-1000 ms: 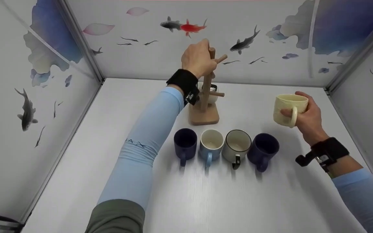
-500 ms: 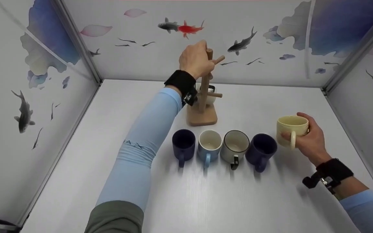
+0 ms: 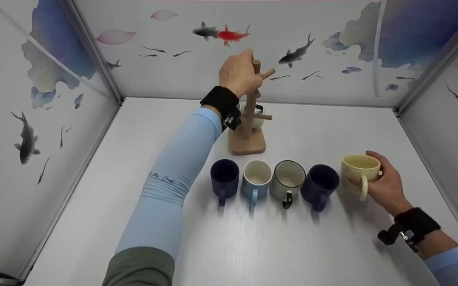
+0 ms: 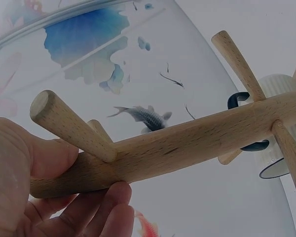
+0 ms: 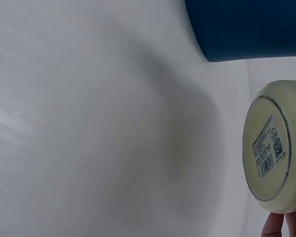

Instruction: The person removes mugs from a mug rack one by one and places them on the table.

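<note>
- Still, left hand (image 3: 239, 73) grips the rack (image 3: 249, 139) post, top centre of frame; no change there.
- Four mugs (image 3: 274, 182) in a row, mid-frame, unmoved.
- Right hand (image 3: 386, 184) grasps the cream mug (image 3: 359, 171), now lowered to the row's right end; its base (image 5: 274, 148) looks just off the table (image 3: 253, 246), so nearly set down.

The head camera looks forward and down from above over the whole table (image 3: 292, 246), while the left wrist camera, close in, looks up along the rack (image 4: 187, 143) seen far back in the head view, and the right wrist camera faces the cream mug (image 5: 274, 148) base from below.
</note>
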`<state>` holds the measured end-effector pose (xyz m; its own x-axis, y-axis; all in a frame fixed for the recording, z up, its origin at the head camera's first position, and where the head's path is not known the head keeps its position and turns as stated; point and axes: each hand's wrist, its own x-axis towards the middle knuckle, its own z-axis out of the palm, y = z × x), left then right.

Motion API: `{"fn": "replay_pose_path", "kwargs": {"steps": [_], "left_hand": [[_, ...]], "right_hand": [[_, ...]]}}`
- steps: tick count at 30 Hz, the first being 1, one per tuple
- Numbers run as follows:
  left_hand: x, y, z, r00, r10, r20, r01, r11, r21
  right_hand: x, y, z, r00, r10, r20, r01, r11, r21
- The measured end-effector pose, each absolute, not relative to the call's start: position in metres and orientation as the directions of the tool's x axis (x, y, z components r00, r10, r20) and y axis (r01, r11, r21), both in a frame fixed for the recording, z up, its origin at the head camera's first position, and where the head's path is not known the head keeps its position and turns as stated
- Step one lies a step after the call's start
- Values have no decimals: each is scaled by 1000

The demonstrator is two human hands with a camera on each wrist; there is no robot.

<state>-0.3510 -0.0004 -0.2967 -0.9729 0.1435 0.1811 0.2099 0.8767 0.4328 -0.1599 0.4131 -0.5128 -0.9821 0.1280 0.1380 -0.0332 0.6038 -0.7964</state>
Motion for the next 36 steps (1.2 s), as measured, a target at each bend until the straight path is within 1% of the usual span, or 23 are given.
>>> {"fn": "replay_pose_path", "kwargs": {"steps": [8, 18, 29, 36], "left_hand": [[-350, 3, -298, -974, 151, 170, 211, 877, 431], [-351, 0, -297, -976, 146, 164, 204, 878, 433], [-350, -1, -298, -973, 145, 177, 210, 877, 432], [-349, 0, -296, -977, 139, 163, 198, 876, 441]], "right_hand": [[-145, 414, -529, -972, 34, 232, -152, 665, -731], [-135, 416, -533, -974, 18, 225, -152, 682, -715], [-126, 417, -541, -959, -38, 283, -235, 663, -710], [-126, 423, -544, -961, -75, 266, -249, 655, -714]]}}
